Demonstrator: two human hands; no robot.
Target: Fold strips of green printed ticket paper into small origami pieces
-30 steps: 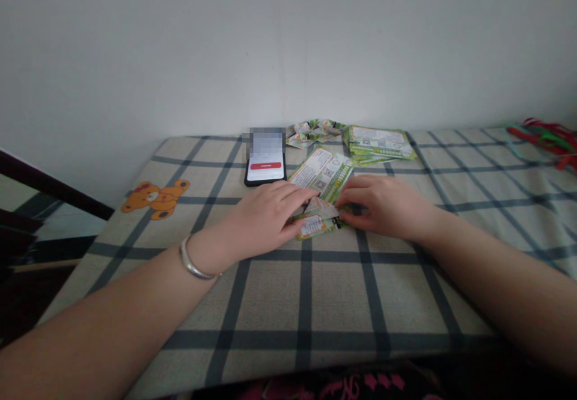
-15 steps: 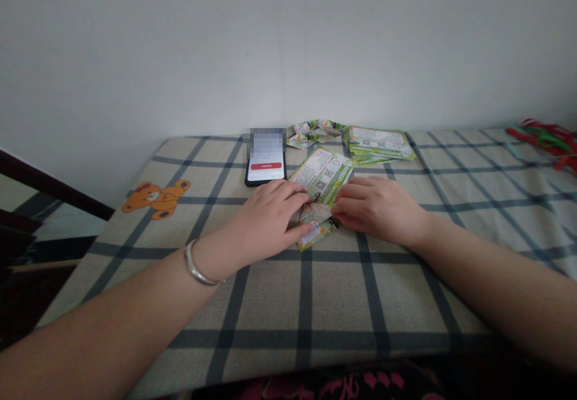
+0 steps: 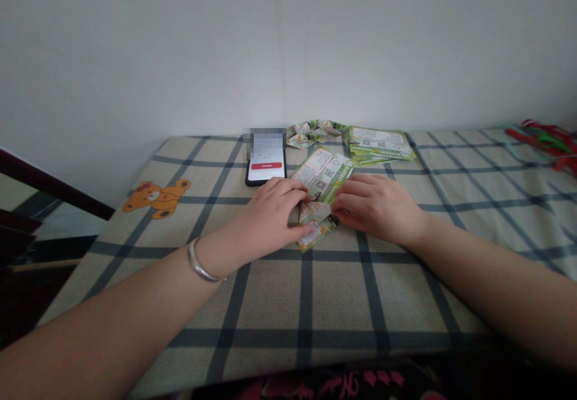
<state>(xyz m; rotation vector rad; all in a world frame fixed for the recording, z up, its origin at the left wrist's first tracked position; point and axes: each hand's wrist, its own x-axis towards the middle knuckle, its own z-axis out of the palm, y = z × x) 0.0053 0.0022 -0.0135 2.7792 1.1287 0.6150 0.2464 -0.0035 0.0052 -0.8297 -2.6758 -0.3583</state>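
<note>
A green and white printed leaflet [image 3: 321, 174] lies slanted on the table between my hands, its lower part folded across. My left hand [image 3: 274, 213], with a silver bangle at the wrist, holds the leaflet's left edge. Its thumb rests on the folded lower part, while the fingers are at the edge higher up. From the right, the fingers of my right hand [image 3: 372, 207] are closed in a pinch on the other edge, near the fold. The right thumb is mostly hidden under the hand.
A phone [image 3: 267, 171] with a lit screen stands behind my left hand. Folded paper pieces [image 3: 315, 132] and a stack of leaflets [image 3: 378, 142] lie near the wall. A bear cutout [image 3: 155, 198] is at left, red and green strips [image 3: 547, 141] at far right. Checked cloth [image 3: 270, 304] covers the table.
Both hands stay on the leaflet with only tiny shifts of the fingers. The left hand and its bangle have moved very slightly to the right. Everything else looks the same.
</note>
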